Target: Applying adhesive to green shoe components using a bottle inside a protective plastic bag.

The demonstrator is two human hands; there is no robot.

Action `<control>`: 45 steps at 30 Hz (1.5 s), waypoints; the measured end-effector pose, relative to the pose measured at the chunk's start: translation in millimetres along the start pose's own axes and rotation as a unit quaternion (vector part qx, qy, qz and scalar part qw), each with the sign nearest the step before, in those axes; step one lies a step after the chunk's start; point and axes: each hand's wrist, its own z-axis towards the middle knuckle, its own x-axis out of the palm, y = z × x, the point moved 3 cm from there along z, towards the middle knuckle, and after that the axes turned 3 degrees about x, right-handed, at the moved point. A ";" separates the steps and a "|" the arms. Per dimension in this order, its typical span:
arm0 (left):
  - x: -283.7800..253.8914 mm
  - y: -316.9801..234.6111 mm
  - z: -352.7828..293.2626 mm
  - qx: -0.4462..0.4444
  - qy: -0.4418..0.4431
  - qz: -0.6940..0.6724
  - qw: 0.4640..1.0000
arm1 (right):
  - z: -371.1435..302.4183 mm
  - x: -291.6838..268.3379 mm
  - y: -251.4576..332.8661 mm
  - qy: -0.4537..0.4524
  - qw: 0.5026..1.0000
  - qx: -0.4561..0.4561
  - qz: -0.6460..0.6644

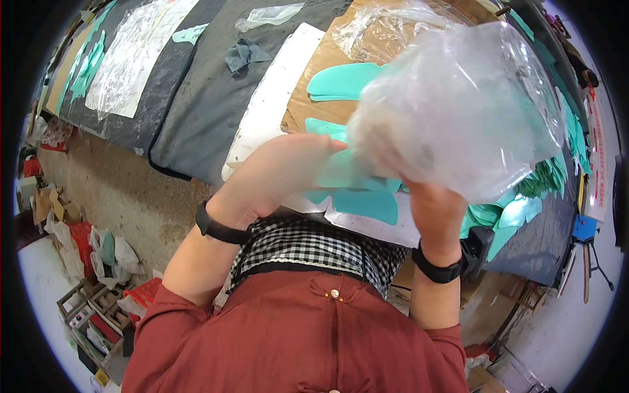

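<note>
Holding a clear plastic bag (pixel 458 105) up close to the camera with both hands, well above the desk (pixel 196 111). Left hand (pixel 288 167) is at the bag's lower left edge, fingers curled into the film and mostly hidden behind it, with a teal insole-shaped cutout (pixel 347 173) lying against them; cannot tell whether they pinch the cutout or only the bag. Right hand (pixel 436 206) grips the bag's bottom from below, fingers closed on the plastic and partly hidden by it. Black wristbands on both wrists. More teal cutouts (pixel 341 82) lie on a brown cardboard sheet (pixel 308 98) on the desk, a bigger pile (pixel 537 183) sits at the right. Grey cloth rag (pixel 244 54) and empty clear bags (pixel 268 14) lie further back.
</note>
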 end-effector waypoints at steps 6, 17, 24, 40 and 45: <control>6.7 -33.7 -22.9 0.040 -0.080 -0.257 0.962 | -17.9 13.8 17.8 -0.041 0.999 0.031 -0.003; 5.6 -14.1 -1.1 -0.139 -0.111 -0.304 0.936 | -18.0 -4.9 -3.0 -0.046 0.996 0.064 -0.042; -1.7 7.2 1.1 -0.128 -0.095 -0.324 0.933 | -33.4 2.4 26.0 -0.053 0.997 0.039 0.039; 4.2 -5.9 -1.3 -0.109 -0.073 -0.232 0.964 | -60.8 -19.5 2.3 -0.094 0.991 0.094 -0.020; 6.1 -12.5 -2.2 -0.115 -0.075 -0.221 0.966 | -55.6 -66.2 -55.3 -0.121 0.968 0.164 -0.148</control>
